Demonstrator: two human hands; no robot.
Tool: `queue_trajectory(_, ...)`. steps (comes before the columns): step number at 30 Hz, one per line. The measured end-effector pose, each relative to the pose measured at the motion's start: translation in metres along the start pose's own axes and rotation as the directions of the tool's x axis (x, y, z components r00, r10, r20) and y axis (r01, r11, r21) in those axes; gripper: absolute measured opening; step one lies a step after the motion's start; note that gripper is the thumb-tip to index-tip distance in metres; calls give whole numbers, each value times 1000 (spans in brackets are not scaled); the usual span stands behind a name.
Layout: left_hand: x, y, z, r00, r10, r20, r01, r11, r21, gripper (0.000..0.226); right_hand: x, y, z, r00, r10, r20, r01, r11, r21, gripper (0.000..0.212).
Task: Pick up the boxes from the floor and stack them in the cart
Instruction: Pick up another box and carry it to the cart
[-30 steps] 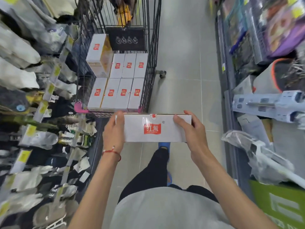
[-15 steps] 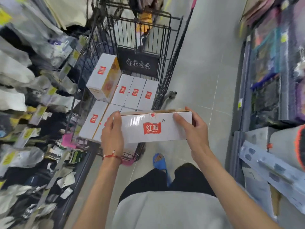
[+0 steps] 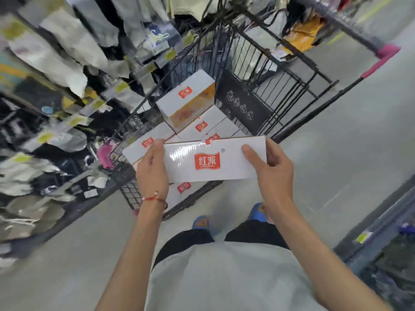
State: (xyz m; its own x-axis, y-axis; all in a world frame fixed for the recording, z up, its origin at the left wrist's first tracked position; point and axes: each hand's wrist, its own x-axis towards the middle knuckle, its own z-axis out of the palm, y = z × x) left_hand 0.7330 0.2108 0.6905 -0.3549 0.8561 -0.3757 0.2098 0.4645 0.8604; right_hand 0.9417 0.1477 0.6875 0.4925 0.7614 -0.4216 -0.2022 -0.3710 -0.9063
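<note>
Shelving [image 3: 56, 63] hung with blurred packets fills the left side of the aisle. Just right of it stands the black wire cart [image 3: 242, 104], holding a layer of flat white boxes [image 3: 143, 140] with red logos. One upright box [image 3: 186, 102] sits on that layer at its far left.

In front of these, over the cart's near end, is the held box [image 3: 213, 160], long side level and its red logo facing up at the camera. Whether it touches the boxes beneath cannot be told. The left hand [image 3: 152, 169] grips its left end with fingers curled over the far edge (a red string bracelet [image 3: 155, 198] circles that wrist). The right hand [image 3: 274, 169] clasps the right end, thumb laid flat on the facing side and the other fingers wrapped behind.

Below the arms, two blue shoes [image 3: 201, 222] stand on the grey floor [image 3: 336, 153] close behind the cart. At the far right runs the edge of a second shelf unit [image 3: 381, 232], carrying a small yellow tag.
</note>
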Motion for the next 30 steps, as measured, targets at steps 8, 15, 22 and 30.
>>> queue_trajectory(8,-31,12,48,972,-184,-144,150,964,-219,19,90,-39,-14,963,4,271,51,980,-194,44)
queue_trajectory(15,9,2,69,944,-286,-163,242,939,-246,77,154,-44,10,924,97,371,35,942,-334,50)
queue_trajectory(22,76,-1,91,905,-420,-66,380,869,-317,90,214,-34,55,911,197,363,-16,896,-445,66)
queue_trajectory(30,145,-6,111,829,-557,43,545,789,-282,50,269,-21,111,879,302,370,-52,831,-554,41)
